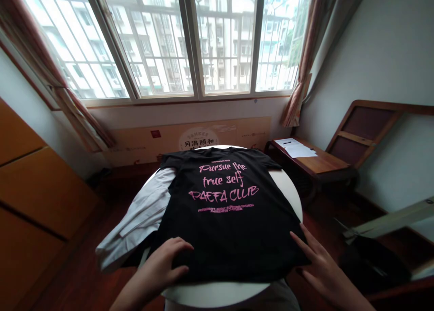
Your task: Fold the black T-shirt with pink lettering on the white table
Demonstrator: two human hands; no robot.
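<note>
A black T-shirt [217,238] with pink lettering lies spread, front up, over a round white table [291,189]. Its neckline points toward the window and its hem toward me. At the shirt's lower left is my left hand [166,259], resting on the cloth with thumb and bent fingers apart. My right hand [315,256] lies at the lower right edge of the shirt, its fingers stretched and spread. A white garment [144,216] sticks out from the shirt's left side and hangs over the table edge.
Beyond the table a printed cardboard panel [135,141] leans below the barred window [166,44]. To the right, a wooden bench [325,164] carries white papers [294,148]. An orange-brown cabinet [40,189] stands at left. A dark object [373,261] sits low at right.
</note>
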